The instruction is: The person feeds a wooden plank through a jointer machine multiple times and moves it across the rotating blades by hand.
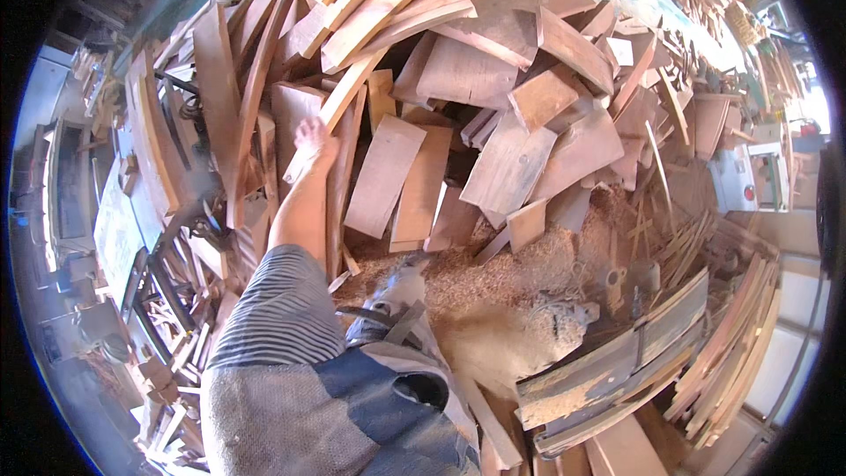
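My left hand (314,145) reaches forward into a heap of wood offcuts, and its fingers look closed at the lower end of a pale wood strip (350,92). The far end of this strip runs up under other stacked pieces. Behind the fingers is a broad upright reddish board (295,110); a long narrow board (339,194) stands just right of the wrist. Right of that lean two flat boards, a pinkish one (385,176) and a browner one (421,189). My right hand does not show.
Thick blocks (374,9) are piled at the top of the heap. Wood shavings (493,264) cover the ground before me. Near right lies a dusty grey panel (617,361) beside long slats (731,353). A metal frame (163,286) and scattered sticks are on the left.
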### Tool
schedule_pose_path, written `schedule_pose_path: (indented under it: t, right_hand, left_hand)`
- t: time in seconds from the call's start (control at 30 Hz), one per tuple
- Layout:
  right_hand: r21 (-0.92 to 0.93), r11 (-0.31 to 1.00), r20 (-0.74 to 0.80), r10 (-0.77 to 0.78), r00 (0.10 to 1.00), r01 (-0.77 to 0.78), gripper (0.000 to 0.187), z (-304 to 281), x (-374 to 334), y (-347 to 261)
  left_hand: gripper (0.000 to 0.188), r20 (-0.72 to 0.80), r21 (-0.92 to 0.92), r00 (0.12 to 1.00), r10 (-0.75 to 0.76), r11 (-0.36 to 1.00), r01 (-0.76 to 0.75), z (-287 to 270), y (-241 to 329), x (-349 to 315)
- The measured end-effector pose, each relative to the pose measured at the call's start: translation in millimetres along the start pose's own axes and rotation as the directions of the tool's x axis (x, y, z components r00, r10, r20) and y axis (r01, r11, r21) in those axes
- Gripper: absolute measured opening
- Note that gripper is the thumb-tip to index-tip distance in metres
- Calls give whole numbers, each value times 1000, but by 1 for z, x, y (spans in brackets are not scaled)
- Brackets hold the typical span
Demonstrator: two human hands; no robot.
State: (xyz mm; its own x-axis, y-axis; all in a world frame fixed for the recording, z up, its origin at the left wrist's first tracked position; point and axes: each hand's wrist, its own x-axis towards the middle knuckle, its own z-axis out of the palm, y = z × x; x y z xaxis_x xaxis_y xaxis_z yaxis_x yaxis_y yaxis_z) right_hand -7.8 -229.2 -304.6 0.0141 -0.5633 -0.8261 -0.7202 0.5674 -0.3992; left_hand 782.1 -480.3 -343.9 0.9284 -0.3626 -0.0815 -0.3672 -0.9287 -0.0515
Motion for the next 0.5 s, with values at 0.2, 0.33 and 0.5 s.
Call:
schedule_pose_path:
  t: [0.2,0.33,0.5]
  right_hand:
    - [-139,988,46,-62,997,68,39,-58,39,-43]
    - [-164,970,35,-174,984,177,48,-92,86,-39]
    - [-377,896,-65,-279,958,235,39,-99,112,-191]
  left_hand:
    - [85,321,-286,941,-107,936,204,-4,-58,3]
    - [79,240,-148,971,14,989,22,30,-71,-7]
    - [77,621,-235,764,172,972,-28,-30,-2,-65]
